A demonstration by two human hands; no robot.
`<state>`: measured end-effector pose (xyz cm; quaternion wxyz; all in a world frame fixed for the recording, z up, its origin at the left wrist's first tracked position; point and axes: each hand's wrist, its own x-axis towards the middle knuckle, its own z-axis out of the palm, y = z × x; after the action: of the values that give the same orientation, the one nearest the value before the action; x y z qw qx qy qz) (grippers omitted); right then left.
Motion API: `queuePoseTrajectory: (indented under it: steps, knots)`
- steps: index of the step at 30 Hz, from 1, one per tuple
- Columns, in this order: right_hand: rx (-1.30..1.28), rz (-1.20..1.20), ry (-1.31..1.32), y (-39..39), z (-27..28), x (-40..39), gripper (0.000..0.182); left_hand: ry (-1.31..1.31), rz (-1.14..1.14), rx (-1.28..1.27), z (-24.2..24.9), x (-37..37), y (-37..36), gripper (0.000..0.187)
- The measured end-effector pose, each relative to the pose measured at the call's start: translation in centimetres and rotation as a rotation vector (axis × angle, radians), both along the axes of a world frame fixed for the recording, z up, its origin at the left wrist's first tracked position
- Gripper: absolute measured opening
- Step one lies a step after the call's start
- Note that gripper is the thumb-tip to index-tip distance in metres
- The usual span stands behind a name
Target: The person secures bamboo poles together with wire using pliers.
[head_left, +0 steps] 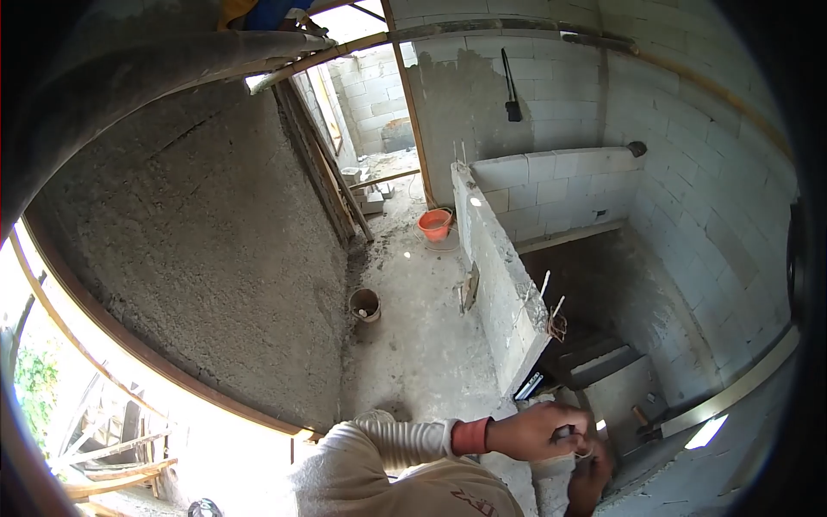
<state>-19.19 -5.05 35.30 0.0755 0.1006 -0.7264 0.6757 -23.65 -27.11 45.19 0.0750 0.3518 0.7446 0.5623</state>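
Observation:
My left hand (536, 432), below a red wristband, is closed with its fingers curled in. A small dark grey piece (564, 432) shows at its fingers, too small to name. My right hand (591, 479) is close against it at the lower right, its fingers bent together. Between the two hands a thin pale strand (585, 454) is just visible. What the fingertips pinch is mostly hidden. Both hands are over the near end of a low block wall (500, 284).
Bent rods (558, 308) stick out of the low wall's end. An orange bucket (435, 226) and a smaller bucket (365, 305) stand on the concrete floor (405, 345). A hammer (640, 415) lies at right. A long pole (129, 95) crosses the upper left.

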Motion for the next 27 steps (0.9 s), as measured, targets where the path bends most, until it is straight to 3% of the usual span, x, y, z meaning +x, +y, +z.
queuePoseTrajectory:
  steps: [2,4,5,6,8,9,10,11,13,16,20,21,23,25,27]
  knots:
    - [0.082,0.036,-0.183,0.7,3.9,1.0,0.025,0.291,0.334,-0.080,-2.1,0.7,0.8,0.011]
    - [0.167,0.135,-0.097,-2.0,8.6,3.3,0.024,0.423,0.572,-0.104,-2.8,0.5,1.1,0.010]
    - [0.114,0.188,-0.065,-3.4,8.1,4.2,0.024,0.492,0.691,-0.116,-2.9,0.4,1.2,0.010]
    - [0.185,0.300,-0.024,-3.6,6.6,4.8,0.021,0.299,0.669,0.011,-2.9,0.6,1.4,0.010]
    - [0.199,0.341,-0.236,-4.4,4.1,6.1,0.017,-0.086,0.603,0.259,-2.9,1.3,1.9,0.010]
    - [0.156,0.331,-0.293,-3.3,1.1,5.9,0.021,-0.042,0.541,0.422,-3.5,0.9,2.5,0.007]
    - [0.112,0.322,-0.353,-1.9,-1.5,5.2,0.025,-0.021,0.408,0.388,-3.2,1.2,2.4,0.006]
    - [0.059,0.163,-0.177,-1.7,-2.0,4.5,0.026,-0.004,0.275,0.354,-2.6,1.8,2.3,0.006]
    - [-0.014,0.009,-0.095,0.4,-1.4,3.3,0.029,-0.065,0.036,0.189,-0.5,3.5,1.8,0.006]
    - [0.053,0.053,-0.153,2.4,2.9,3.6,0.034,0.235,0.303,-0.120,-2.8,4.5,3.2,0.009]
    - [0.178,0.199,-0.068,0.5,2.5,6.6,0.033,0.252,0.728,-0.033,-3.7,3.5,4.4,0.010]
    - [0.190,0.242,-0.121,-0.6,2.7,7.5,0.031,0.238,0.771,0.134,-4.0,3.3,4.7,0.007]
    - [0.217,0.309,-0.163,-1.1,1.3,8.0,0.022,-0.021,0.602,0.405,-4.6,2.6,5.1,0.008]
    - [0.430,0.104,0.126,0.7,-2.8,5.7,0.015,-0.326,0.337,0.619,-3.7,3.0,5.1,0.010]
    - [0.367,-0.013,0.099,3.5,-2.3,5.6,0.013,-0.192,0.102,0.283,-0.8,4.4,4.1,0.010]
